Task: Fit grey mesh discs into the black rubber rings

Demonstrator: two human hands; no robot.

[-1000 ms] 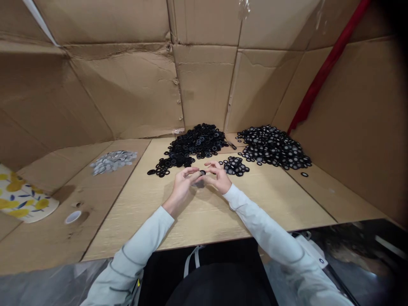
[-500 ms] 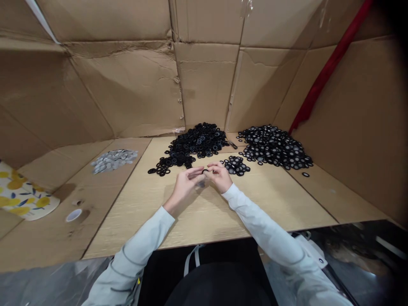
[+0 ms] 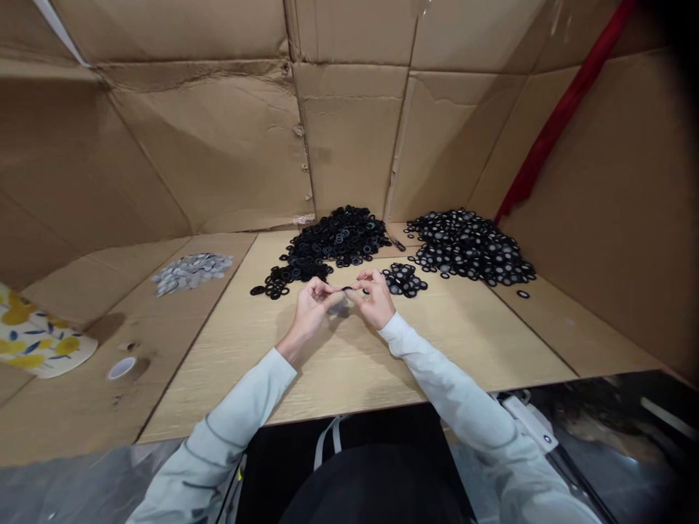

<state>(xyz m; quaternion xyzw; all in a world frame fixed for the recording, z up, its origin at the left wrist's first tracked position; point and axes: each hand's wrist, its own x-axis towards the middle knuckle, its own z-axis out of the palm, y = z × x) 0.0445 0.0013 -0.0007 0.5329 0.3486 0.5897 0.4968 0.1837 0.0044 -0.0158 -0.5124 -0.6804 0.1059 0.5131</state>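
Observation:
Between my two hands is a small black ring (image 3: 346, 289), pinched at its left edge by my left hand (image 3: 312, 306) and at its right edge by my right hand (image 3: 376, 300). Whether a disc sits inside the ring I cannot tell. Beneath the fingers, small greyish discs (image 3: 339, 310) show on the board, partly hidden. A small heap of black rings with grey centres (image 3: 403, 279) lies just beyond my right hand. Past my left hand, loose black rings (image 3: 278, 282) spread from a big pile of plain black rings (image 3: 344, 236).
A large pile of grey-centred rings (image 3: 470, 246) is at back right, one stray ring (image 3: 523, 295) beside it. Grey discs (image 3: 192, 273) lie at left, near a tape roll (image 3: 121, 368) and a lemon-patterned container (image 3: 46, 338). Cardboard walls (image 3: 349, 145) enclose the table. A small dark tool (image 3: 397, 243) lies between the piles.
Both hands still hold the ring between them. The left fingers have curled more, and the ring has turned to a flatter angle. The whole view has shifted slightly.

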